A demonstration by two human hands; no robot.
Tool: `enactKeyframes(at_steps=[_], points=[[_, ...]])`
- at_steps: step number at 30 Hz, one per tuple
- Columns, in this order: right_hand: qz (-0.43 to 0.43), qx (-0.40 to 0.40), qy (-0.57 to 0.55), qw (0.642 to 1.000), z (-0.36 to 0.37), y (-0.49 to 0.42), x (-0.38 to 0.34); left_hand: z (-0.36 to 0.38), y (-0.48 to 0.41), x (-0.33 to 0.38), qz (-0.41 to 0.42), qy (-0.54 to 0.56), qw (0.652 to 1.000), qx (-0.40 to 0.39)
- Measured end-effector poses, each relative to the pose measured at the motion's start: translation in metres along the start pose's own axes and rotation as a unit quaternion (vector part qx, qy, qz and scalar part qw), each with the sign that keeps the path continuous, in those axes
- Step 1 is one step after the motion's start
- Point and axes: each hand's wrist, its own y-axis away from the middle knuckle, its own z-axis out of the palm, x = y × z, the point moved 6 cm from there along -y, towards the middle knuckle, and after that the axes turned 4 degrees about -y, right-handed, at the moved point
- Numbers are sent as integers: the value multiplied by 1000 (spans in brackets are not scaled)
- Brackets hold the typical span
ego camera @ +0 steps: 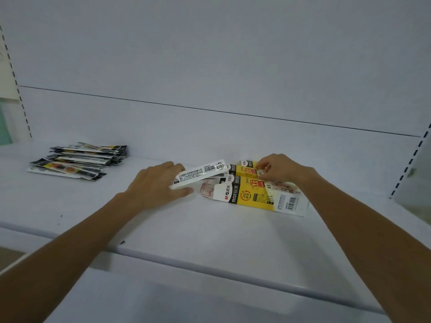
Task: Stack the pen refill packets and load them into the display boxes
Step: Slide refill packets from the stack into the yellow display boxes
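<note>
Display boxes [258, 197] lie closest to us on the white shelf [210, 229]. They are two yellow and white cartons side by side, and the near one has its end flap open toward the left. We judge that the loading is only at its start, because we cannot see any packet inside them. Our left hand [158, 185] grips a thin white bundle [200, 174] with a barcode. It is probably refill packets seen from the back, tilted with its far end at the mouth of the boxes. Our right hand [277, 170] pinches the flap of the farther box [247, 169]. Further back at the left lies the loose pile of pen refill packets [77, 160]. These are black, white and yellow, glossy and untidily overlapped, and not yet stacked or loaded.
</note>
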Motion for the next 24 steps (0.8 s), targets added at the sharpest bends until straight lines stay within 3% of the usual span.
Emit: enactKeyframes(at_steps=[4,9,12,16,20,24], points=[[14,8,64,998,2,-12,-1,0,12,-9,-46,-17,999,-12],[12,7,-10,1000,2,-7,-1,-1,22,-22,-65,10,998,-13],[-4,52,-42,998,-14,1,-8,-7,26,-35,-76,55,996,1],[-64,161,-21,985,-45,25,-30,-21,24,-51,-90,106,987,76],[-119,159,67,978,-46,60,-54,-27,23,-58,-133,237,953,135],[-93,157,115,976,-35,96,-71,-25,30,-45,-101,301,943,98]])
